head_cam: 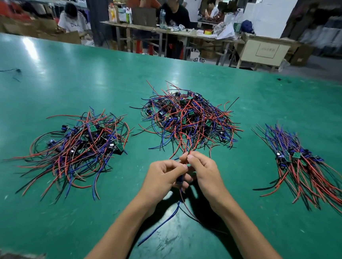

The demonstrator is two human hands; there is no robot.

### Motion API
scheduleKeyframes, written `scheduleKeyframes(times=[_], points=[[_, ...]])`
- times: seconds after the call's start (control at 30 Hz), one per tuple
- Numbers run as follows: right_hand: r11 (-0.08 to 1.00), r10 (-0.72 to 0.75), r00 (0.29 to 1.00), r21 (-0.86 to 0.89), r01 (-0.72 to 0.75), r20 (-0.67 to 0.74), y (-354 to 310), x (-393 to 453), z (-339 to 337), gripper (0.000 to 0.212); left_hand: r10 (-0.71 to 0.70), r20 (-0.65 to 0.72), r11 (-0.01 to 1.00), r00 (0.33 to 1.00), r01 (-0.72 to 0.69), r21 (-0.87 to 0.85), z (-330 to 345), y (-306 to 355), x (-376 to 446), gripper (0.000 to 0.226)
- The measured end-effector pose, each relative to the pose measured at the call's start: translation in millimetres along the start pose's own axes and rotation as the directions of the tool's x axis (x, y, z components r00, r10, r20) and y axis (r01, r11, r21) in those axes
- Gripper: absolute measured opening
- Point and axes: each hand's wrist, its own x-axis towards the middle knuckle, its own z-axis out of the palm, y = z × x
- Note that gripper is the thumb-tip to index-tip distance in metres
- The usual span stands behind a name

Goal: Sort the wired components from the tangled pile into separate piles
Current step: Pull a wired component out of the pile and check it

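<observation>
On the green table (67, 75) the tangled pile (187, 118) sits ahead of you, with a sorted pile (77, 146) at left and another (307, 168) at right. Your left hand (161, 178) and right hand (205, 173) meet just below the tangle, fingers curled, both pinching one component (180, 179) whose wires (164, 219) trail toward you.

Held component (180, 180) mostly hidden between left hand (162, 179) and right hand (204, 173); type unreadable. Both forearms cut off at bottom edge. Right pile (299, 161): wire ends run off right edge. Tangled pile (188, 115): lower boards buried under wires. Stray dark wires (3, 71) at left edge too small to identify. Dark blurred patch (0, 254) bottom left, unidentifiable. Label on far cabinet (267, 50) illegible.
</observation>
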Motion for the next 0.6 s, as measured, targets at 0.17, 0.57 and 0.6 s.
scheduleKeyframes(times=[0.17,0.57,0.6], points=[[0.998,0.045,0.989,0.047,-0.039,-0.138,0,8,-3,0.030,0.002,0.046,0.997,0.999,-0.005,0.079,2,-2,0,0.021],[0.965,0.172,0.923,0.248,-0.088,-0.343,-4,16,-15,0.026,0.000,0.218,0.978,0.976,-0.045,0.204,-2,-2,-5,0.026],[0.965,0.168,0.921,0.248,-0.082,-0.351,-4,16,-14,0.027,0.000,0.222,0.977,0.975,-0.047,0.207,-1,-1,-5,0.025]])
